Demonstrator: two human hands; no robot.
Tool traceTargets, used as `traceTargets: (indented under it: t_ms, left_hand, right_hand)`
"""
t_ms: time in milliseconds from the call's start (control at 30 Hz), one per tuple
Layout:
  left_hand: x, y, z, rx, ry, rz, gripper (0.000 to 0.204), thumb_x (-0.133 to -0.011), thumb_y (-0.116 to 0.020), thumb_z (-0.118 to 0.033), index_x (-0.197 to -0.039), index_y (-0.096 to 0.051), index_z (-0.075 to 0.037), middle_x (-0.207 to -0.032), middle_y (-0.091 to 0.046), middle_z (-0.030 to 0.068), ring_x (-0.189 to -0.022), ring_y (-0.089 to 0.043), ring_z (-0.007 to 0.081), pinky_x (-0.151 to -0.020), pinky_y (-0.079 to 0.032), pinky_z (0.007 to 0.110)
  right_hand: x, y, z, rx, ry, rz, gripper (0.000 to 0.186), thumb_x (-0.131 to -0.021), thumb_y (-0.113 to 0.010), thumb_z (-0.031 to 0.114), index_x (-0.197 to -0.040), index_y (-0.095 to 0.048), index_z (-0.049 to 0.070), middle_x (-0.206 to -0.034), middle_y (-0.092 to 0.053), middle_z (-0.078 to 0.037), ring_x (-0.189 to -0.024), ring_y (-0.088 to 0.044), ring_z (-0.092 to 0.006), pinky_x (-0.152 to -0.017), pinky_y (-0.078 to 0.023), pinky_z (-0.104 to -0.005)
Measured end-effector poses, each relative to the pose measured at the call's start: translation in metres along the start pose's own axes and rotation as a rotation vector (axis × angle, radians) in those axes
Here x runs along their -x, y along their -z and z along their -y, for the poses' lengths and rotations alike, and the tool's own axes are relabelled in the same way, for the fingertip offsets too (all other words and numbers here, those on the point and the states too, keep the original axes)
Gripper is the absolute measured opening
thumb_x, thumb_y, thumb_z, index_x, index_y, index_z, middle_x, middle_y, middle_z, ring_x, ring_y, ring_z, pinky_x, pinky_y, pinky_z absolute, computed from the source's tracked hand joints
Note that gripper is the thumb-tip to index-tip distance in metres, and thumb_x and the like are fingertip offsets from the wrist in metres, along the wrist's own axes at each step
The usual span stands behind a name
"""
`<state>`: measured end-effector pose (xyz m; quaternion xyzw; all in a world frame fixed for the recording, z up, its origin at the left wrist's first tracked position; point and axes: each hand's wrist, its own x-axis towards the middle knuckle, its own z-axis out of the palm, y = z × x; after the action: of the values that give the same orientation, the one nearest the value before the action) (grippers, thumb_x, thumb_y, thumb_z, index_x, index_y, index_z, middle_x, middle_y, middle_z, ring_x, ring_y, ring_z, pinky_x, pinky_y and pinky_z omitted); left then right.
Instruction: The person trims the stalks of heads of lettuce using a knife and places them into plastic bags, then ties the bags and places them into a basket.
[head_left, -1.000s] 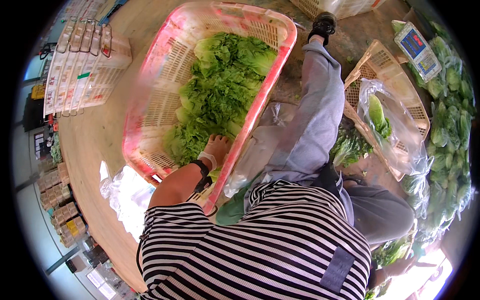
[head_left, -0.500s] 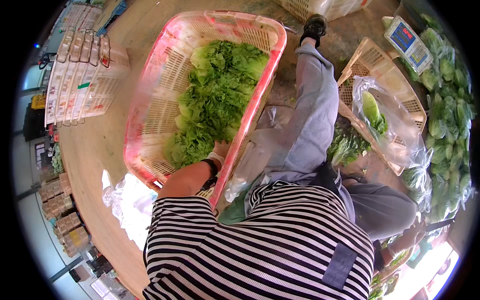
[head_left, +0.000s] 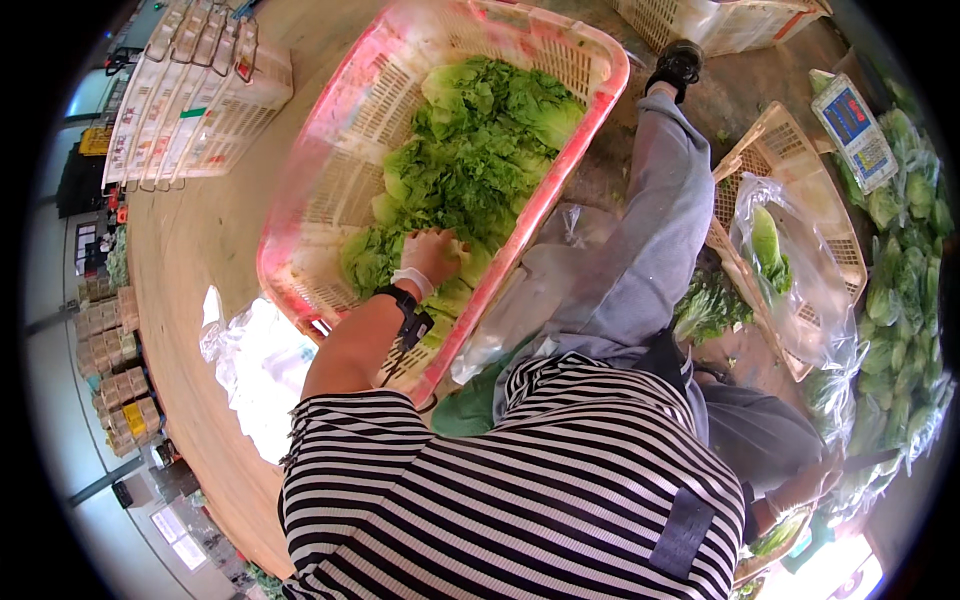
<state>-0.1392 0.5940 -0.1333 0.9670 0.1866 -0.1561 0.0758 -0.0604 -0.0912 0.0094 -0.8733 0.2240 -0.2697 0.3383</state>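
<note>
My left hand (head_left: 432,256), in a pale glove with a dark band at the wrist, is inside a large white plastic crate (head_left: 268,262) with a red-stained rim. Its fingers curl down around leafy green lettuce (head_left: 480,150) in the crate; the fingertips are partly hidden among leaves. At the lower right, beside my bent knee, is my gloved right hand (head_left: 803,486). A green leafy head (head_left: 778,536) lies just below it. A dark narrow bar (head_left: 872,459) runs close by its fingers, and whether the hand grips it is unclear.
Stacked white crates (head_left: 200,100) stand at far left. White plastic bags (head_left: 255,370) lie left of the lettuce crate. On the right, a tilted beige crate (head_left: 845,215) holds a clear bag and a green head, near a digital scale (head_left: 855,130) and bagged greens (head_left: 895,300).
My left hand has moved forward from the crate's near side wall, further over the lettuce. The view has shifted, so the crate appears higher and further right. My right hand stays low at the right.
</note>
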Motion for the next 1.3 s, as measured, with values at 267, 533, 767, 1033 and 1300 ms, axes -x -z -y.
traceTargets:
  t_ms: [267, 533, 767, 1033, 1300]
  left_hand:
    - [0.006, 0.049, 0.056, 0.687, 0.142, -0.128, 0.028, -0.077, -0.064, -0.02, -0.104, -0.063, -0.011, -0.097, -0.063, 0.0118, -0.091, -0.06, 0.0258, -0.083, -0.045, 0.034]
    - [-0.005, 0.21, -0.067, 1.85, -0.234, -0.271, 0.038, -0.092, -0.05, -0.033, -0.115, -0.049, -0.003, -0.104, -0.058, 0.012, -0.093, -0.058, 0.0222, -0.083, -0.049, 0.036]
    - [-0.029, 0.209, -0.308, 1.895, -0.599, 0.594, 0.04, -0.09, -0.053, -0.039, -0.112, -0.052, -0.005, -0.1, -0.06, 0.0064, -0.091, -0.059, 0.0193, -0.079, -0.051, 0.034]
    - [0.046, 0.172, -0.524, 1.574, -0.898, 0.804, 0.035, -0.094, -0.047, -0.033, -0.109, -0.058, -0.003, -0.096, -0.061, 0.0065, -0.086, -0.058, 0.014, -0.074, -0.049, 0.028]
    - [0.223, 0.206, -0.621, 1.44, -1.68, 1.127, 0.057, -0.095, -0.042, -0.036, -0.143, -0.022, -0.011, -0.139, -0.035, 0.0148, -0.121, -0.042, 0.026, -0.097, -0.037, 0.042]
  right_hand:
    - [0.01, -0.01, 0.012, -0.131, -0.069, 0.043, 0.029, -0.092, -0.047, 0.024, -0.108, -0.062, 0.004, -0.105, -0.061, -0.001, -0.076, -0.051, -0.0096, -0.068, -0.039, -0.0219]
    - [0.041, -0.054, 0.049, -0.269, 0.157, 0.412, 0.017, -0.087, -0.053, 0.005, -0.102, -0.061, 0.004, -0.088, -0.059, -0.004, -0.071, -0.051, -0.0101, -0.061, -0.041, -0.021]
    - [0.059, -0.079, 0.182, -1.036, -0.101, 1.027, 0.095, -0.062, -0.081, 0.027, -0.137, -0.03, -0.001, -0.139, -0.036, -0.014, -0.132, -0.028, -0.0225, -0.106, -0.026, -0.0364]
    - [0.078, 0.01, 0.089, -1.325, -0.461, 0.578, 0.06, -0.079, -0.072, 0.023, -0.128, -0.044, 0.003, -0.119, -0.055, -0.004, -0.107, -0.051, -0.0136, -0.093, -0.041, -0.0304]
    - [0.116, 0.088, 0.073, -1.273, -0.533, -0.011, 0.066, -0.079, -0.066, 0.027, -0.133, -0.037, 0.002, -0.124, -0.051, -0.008, -0.112, -0.049, -0.0182, -0.096, -0.039, -0.032]
